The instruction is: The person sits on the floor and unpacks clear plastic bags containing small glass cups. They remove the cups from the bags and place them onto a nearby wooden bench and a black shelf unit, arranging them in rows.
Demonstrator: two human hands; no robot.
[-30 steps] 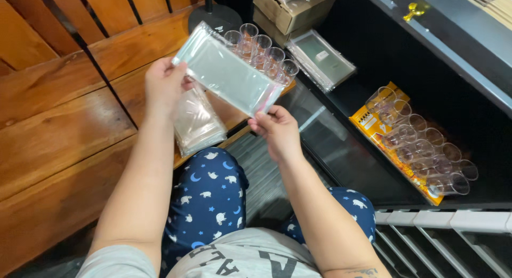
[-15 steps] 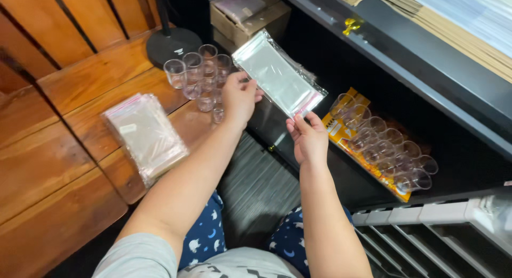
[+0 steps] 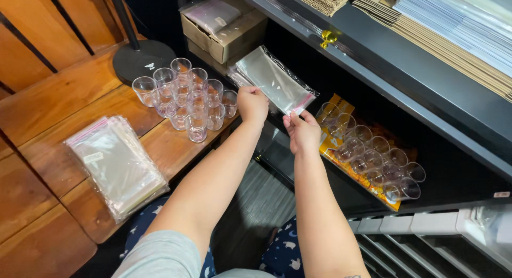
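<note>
Both hands hold a stack of clear plastic sleeves [image 3: 274, 80] out in front of me, over the dark lower shelf. My left hand [image 3: 252, 103] grips the stack's near left edge. My right hand [image 3: 301, 130] pinches its near right corner, by a red strip. Just right of the hands, several clear plastic cups [image 3: 373, 160] lie in rows on a yellow sheet [image 3: 332, 150] on the shelf. To the left, several more clear cups [image 3: 186, 99] stand on the wooden surface [image 3: 58, 104].
A second pile of clear sleeves [image 3: 114, 166] lies on the wood at the left. A round black stand base [image 3: 141, 59] sits behind the cups. A cardboard box [image 3: 224, 30] stands at the back. Cardboard and paper stacks [image 3: 448, 27] fill the upper shelf.
My hands have carried the stack of sleeves from over the wooden surface to the right, toward the dark shelf. The view has swung right with them.
</note>
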